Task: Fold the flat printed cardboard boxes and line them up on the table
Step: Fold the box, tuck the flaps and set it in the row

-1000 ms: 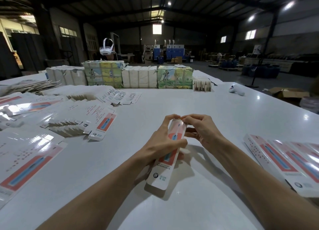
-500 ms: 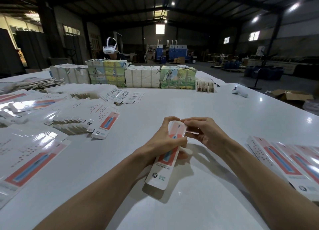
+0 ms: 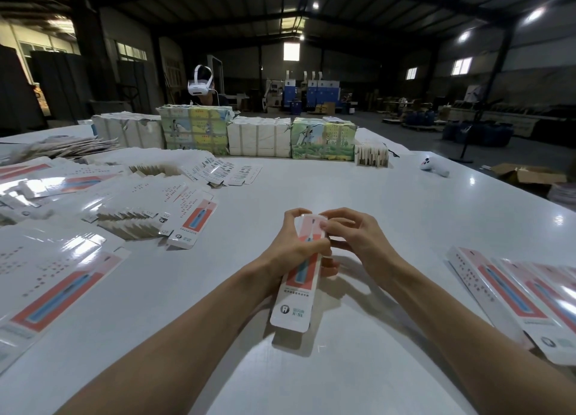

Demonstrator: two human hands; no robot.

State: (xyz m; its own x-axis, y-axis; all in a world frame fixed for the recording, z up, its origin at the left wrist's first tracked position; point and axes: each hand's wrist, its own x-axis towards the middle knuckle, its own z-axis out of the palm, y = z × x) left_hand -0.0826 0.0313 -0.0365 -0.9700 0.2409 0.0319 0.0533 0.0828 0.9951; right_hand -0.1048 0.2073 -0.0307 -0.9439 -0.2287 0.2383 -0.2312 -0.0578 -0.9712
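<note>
A long white printed box (image 3: 296, 302) with a red panel and a blue toothbrush picture is held above the white table (image 3: 389, 202), its far end up between my hands. My left hand (image 3: 290, 249) grips the box around its middle. My right hand (image 3: 355, 240) pinches the flap at the far end with curled fingers. A row of folded boxes (image 3: 517, 299) lies side by side at the right. Flat unfolded boxes (image 3: 56, 277) lie spread over the left side, with a fanned stack (image 3: 137, 221) beyond them.
Wrapped bundles of cartons (image 3: 258, 140) stand in a row along the far edge. A person wearing a white headset (image 3: 201, 84) sits behind them. A small white controller (image 3: 433, 167) lies at the far right. An open brown carton (image 3: 526, 174) sits on the floor beyond the table.
Both hands stayed on the box. My right fingers shifted over the far-end flap, pressing it down. The camera tilted slightly, so the scene sits lower in view.
</note>
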